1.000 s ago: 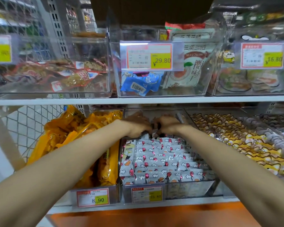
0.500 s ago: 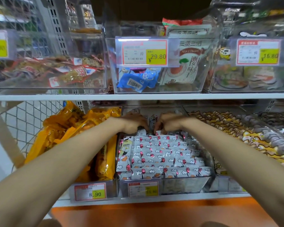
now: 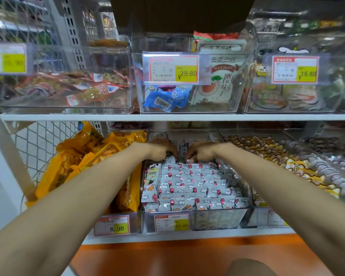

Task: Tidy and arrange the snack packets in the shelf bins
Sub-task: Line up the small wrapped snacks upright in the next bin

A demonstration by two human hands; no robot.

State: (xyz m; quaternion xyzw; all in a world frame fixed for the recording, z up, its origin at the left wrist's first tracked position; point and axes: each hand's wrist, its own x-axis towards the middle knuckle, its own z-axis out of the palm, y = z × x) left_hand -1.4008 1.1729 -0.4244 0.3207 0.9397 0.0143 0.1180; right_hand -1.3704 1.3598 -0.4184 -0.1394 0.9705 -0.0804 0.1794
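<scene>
The snack packets [image 3: 193, 186] fill the middle bin [image 3: 217, 218] on the lower shelf [image 3: 187, 235] in neat rows, looser at the back. There the left hand [image 3: 160, 150] and right hand [image 3: 200, 153] curl their fingers down onto back-row packets, seemingly pinching them. It looks best to stand these upright and snug them forward without toppling the finished rows.

The middle price tag [image 3: 172, 69] on the upper middle bin [image 3: 187, 109] reads ¥29.80 beside 斤; the right price tag [image 3: 295, 70] on the upper right bin [image 3: 287, 110] reads ¥16.80. The lower left price tag [image 3: 112, 225] on the lower left bin [image 3: 136, 222] reads 8.90. A white pouch [image 3: 223, 76] in the upper middle bin bears 三蒸三晒.
</scene>
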